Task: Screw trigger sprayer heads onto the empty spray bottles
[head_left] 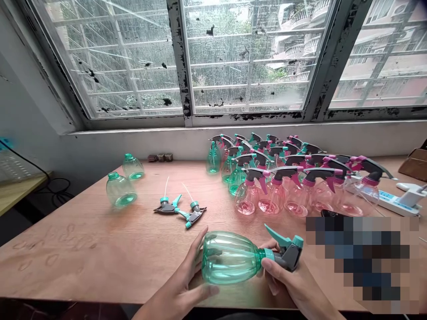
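A clear green spray bottle [230,258] lies on its side in the air above the front of the table, its base to the left. My left hand [187,280] is curved around the base, thumb below and fingers behind. My right hand [287,275] pinches the neck at the collar of the grey and teal trigger sprayer [290,253], which sits on the bottle's mouth. Past my left hand, two loose trigger sprayers [195,214] with thin white tubes lie on the wood. Two green bottles without sprayers [120,191] stand farther left.
Several pink and green spray bottles with sprayers [271,198] crowd the back right. A white power strip [383,200] with a plug lies at the right, near a blurred patch. Small dark blocks [160,157] sit at the back edge of the wooden table [83,235], below the window.
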Demonstrator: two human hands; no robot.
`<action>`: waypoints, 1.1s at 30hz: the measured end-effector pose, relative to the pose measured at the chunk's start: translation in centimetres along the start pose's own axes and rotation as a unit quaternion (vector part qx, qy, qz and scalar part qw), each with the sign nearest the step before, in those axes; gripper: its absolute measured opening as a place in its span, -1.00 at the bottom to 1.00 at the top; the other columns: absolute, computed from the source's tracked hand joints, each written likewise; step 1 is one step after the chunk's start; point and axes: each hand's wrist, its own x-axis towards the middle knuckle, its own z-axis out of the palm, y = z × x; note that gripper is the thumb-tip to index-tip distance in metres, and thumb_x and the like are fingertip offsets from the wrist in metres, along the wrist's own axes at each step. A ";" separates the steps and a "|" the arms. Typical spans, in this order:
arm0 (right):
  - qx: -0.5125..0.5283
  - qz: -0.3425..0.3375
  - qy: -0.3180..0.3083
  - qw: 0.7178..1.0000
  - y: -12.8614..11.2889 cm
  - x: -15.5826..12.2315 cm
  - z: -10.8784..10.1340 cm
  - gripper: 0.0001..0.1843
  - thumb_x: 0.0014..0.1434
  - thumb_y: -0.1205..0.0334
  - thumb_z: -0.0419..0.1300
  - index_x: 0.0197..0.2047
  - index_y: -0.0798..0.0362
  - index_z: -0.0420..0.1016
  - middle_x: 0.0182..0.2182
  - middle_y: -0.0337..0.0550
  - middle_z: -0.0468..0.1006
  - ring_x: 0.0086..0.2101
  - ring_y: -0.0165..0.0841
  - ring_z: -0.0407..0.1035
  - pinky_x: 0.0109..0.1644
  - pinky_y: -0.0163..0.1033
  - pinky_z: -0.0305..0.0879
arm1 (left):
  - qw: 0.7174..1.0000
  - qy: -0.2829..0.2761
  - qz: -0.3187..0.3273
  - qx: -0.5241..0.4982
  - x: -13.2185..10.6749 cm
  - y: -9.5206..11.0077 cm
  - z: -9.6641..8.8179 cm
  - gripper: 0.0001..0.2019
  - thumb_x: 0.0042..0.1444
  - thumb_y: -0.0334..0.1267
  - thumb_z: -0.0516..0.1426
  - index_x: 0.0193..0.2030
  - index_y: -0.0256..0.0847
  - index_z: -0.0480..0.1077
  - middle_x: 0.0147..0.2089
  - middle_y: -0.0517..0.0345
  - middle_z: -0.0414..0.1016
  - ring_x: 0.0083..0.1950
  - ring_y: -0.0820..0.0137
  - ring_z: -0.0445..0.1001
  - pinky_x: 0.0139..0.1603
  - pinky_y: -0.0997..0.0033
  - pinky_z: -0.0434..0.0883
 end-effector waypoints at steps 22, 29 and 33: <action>0.003 -0.007 0.035 0.999 0.2 0.2 0.0 -0.52 0.07 -0.09 0.48 -0.14 0.09 0.54 -0.63 -0.33 0.49 -0.68 -0.45 0.27 -0.60 -0.34 0.17 | 1.000 0.004 0.000 -0.003 0.1 -0.3 -0.2 -0.02 0.18 -0.10 0.33 0.56 0.13 -0.20 0.60 0.04 -0.05 0.58 0.00 -0.05 0.55 -0.08 -0.03; -0.001 -0.001 0.025 1.000 0.1 0.2 -0.1 -0.53 0.10 -0.12 0.45 -0.16 0.09 0.52 -0.67 -0.37 0.44 -0.69 -0.45 0.26 -0.60 -0.34 0.18 | 0.999 0.004 0.025 0.042 -0.1 -0.8 -0.2 -0.07 0.30 -0.15 0.23 0.53 0.34 -0.36 0.64 0.21 -0.26 0.61 0.11 -0.18 0.56 0.01 -0.06; -0.001 0.015 -0.011 1.000 0.0 0.0 -0.1 -0.52 0.10 -0.13 0.45 -0.13 0.08 0.53 -0.55 -0.25 0.59 -0.65 -0.46 0.29 -0.56 -0.33 0.22 | 0.999 0.011 0.035 0.014 0.1 -0.2 0.0 -0.05 0.19 -0.04 0.32 0.54 0.26 -0.20 0.64 0.20 -0.32 0.62 0.04 -0.24 0.57 0.01 -0.07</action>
